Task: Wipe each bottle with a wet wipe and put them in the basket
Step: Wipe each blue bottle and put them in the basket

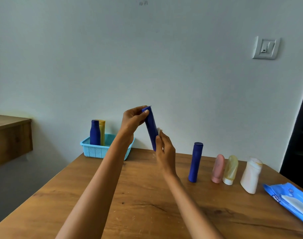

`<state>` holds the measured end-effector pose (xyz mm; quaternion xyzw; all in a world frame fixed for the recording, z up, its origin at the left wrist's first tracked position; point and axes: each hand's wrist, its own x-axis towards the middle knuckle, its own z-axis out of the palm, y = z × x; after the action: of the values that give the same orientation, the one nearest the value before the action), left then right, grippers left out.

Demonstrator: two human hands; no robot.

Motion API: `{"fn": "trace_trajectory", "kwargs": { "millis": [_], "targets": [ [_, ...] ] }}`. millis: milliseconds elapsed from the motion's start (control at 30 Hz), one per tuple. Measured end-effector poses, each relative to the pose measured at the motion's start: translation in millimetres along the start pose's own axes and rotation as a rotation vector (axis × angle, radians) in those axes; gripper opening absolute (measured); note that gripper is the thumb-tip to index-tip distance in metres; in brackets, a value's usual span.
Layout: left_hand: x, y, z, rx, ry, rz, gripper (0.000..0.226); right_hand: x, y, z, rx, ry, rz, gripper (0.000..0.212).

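The left hand (133, 118) pinches the top of a tall, dark blue plastic bottle (151, 128), tilted in the air above the wooden table (138, 195). The right hand (164, 150) grips a crumpled white wet wipe (159, 131) against its lower side.

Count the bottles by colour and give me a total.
Blue: 3, one held, one in the basket, one on the table
Yellow: 2
Pink: 1
White: 1
Total: 7
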<state>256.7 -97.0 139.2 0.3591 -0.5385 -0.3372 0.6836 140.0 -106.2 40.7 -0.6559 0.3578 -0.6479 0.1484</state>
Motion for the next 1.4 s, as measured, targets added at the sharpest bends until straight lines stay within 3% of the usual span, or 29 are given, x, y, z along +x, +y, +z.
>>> {"fn": "trace_trajectory", "kwargs": {
  "millis": [133, 300, 433, 567, 767, 933, 1033, 1200, 1300, 1400],
  "targets": [
    [-3.6, -3.9, 8.9, 0.064, -0.101, -0.034, 0.027, 6.9, -16.4, -1.9, 0.06, 0.036, 0.003, 0.043],
    [-6.0, -7.6, 13.8, 0.063, -0.115, -0.058, 0.026, 20.6, -31.2, -9.5, 0.028, 0.016, -0.087, 0.051],
    [-4.1, -0.6, 14.0, 0.038, -0.05, -0.026, 0.024, 17.2, -27.8, -14.1, -0.042, -0.022, -0.228, 0.052],
    [-1.7, 1.8, 4.4, -0.006, 0.075, -0.043, 0.026, 6.5, -11.5, -10.8, -0.059, -0.083, -0.233, 0.048],
    [-0.9, -9.2, 3.0, 0.078, 0.208, -0.023, 0.026, -5.6, 0.1, -10.4, 0.089, -0.039, 0.097, 0.037],
    [-8.9, -14.6, 26.4, 0.29, 0.214, 0.07, 0.027, 9.7, -11.4, -15.0, 0.402, 0.047, 0.68, 0.029],
    [-16.5, -14.1, 39.9, 0.456, 0.152, 0.144, 0.029, 19.2, -17.2, -18.4, 0.732, 0.118, 0.978, 0.024],
    [-22.1, -24.3, 47.6, 0.523, 0.105, 0.161, 0.031, 28.5, -18.9, -26.7, 0.919, 0.134, 1.117, 0.025],
    [-22.3, -27.6, 49.5, 0.54, 0.09, 0.172, 0.032, 28.5, -24.7, -30.9, 0.928, 0.135, 1.108, 0.044],
    [-22.0, -27.9, 49.3, 0.557, 0.077, 0.178, 0.031, 29.4, -32.3, -30.5, 0.842, 0.122, 1.044, 0.026]
  ]
}}
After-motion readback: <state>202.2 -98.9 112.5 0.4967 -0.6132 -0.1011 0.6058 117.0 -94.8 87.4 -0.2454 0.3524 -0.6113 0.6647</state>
